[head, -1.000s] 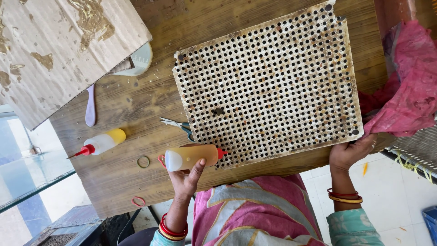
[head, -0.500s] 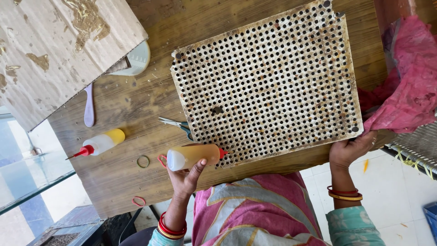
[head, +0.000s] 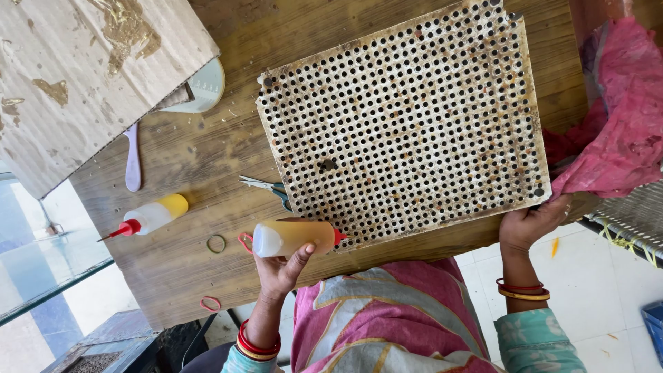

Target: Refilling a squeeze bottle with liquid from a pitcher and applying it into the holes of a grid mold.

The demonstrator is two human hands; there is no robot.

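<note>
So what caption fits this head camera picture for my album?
Left hand holds an amber squeeze bottle beside a perforated board; right hand grips its corner.

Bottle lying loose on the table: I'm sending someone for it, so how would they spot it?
On the wooden table, look left of the perforated plate. The bottle lies there on its side, untouched, with a yellow base and red nozzle; the amber bottle is in the left hand.

The perforated board (head: 404,128) lies on the table (head: 173,269). At its 7 o'clock the left hand (head: 280,269) holds a squeeze bottle (head: 293,237). The scissors (head: 266,188) lie at the board's 9 o'clock, partly under its edge. A second bottle (head: 152,215) lies farther at 9 o'clock. The right hand (head: 528,224) grips the board's corner at 5 o'clock.
</note>
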